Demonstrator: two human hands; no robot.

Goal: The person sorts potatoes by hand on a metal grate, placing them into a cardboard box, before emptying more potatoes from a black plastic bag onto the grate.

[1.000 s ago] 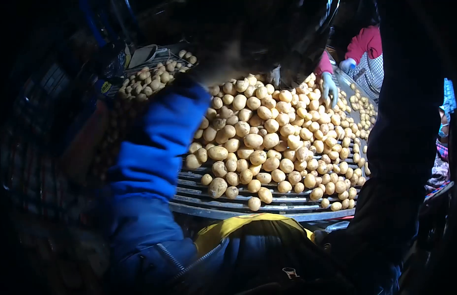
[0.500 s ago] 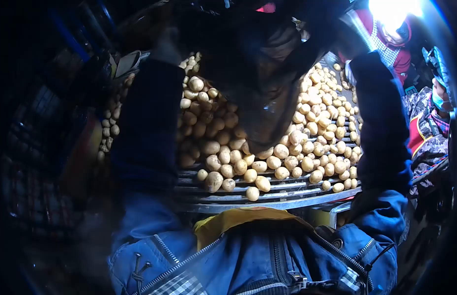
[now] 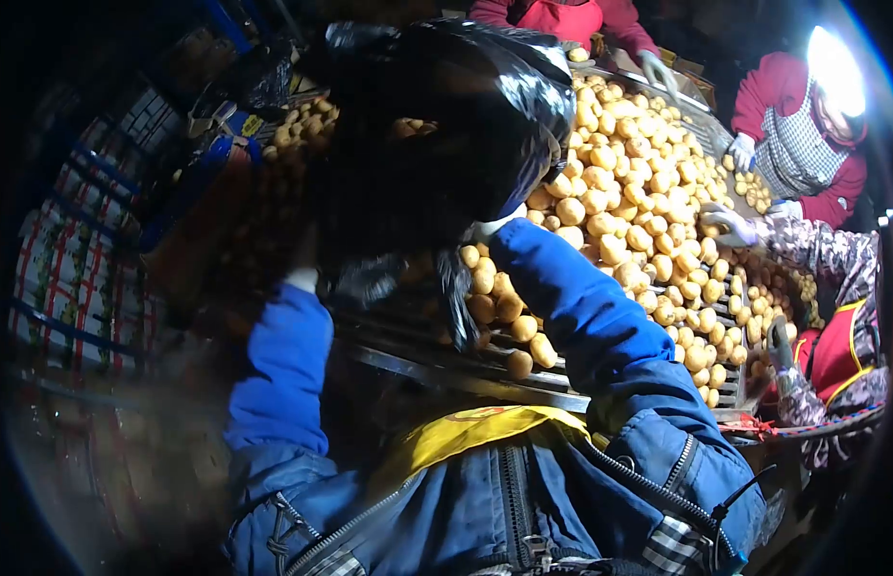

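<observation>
A black plastic bag [image 3: 446, 125] is held up in front of me, over the potatoes. My left hand [image 3: 304, 278], in a pale glove, is at the bag's lower left side; only a sliver by the cuff shows. On the other side, my right hand [image 3: 501, 223] has the bag's right edge, its fingers hidden behind the plastic. A loose strip of the bag [image 3: 453, 298] hangs down between my arms. Beneath and to the right lies a large heap of potatoes [image 3: 639, 202] on a slatted metal sorting table [image 3: 552, 389].
Several people stand round the table: a gloved hand [image 3: 730, 226] of a camouflage-sleeved person touches the potatoes, and a person in red [image 3: 792, 144] sorts further back. Another red sleeve [image 3: 634, 29] is at the far end. Stacked printed boxes [image 3: 77, 269] stand at left.
The view has turned left, so the table and co-workers show more at right. The bag and my arms have shifted left in the view, and the bag now looks wider and bunched.
</observation>
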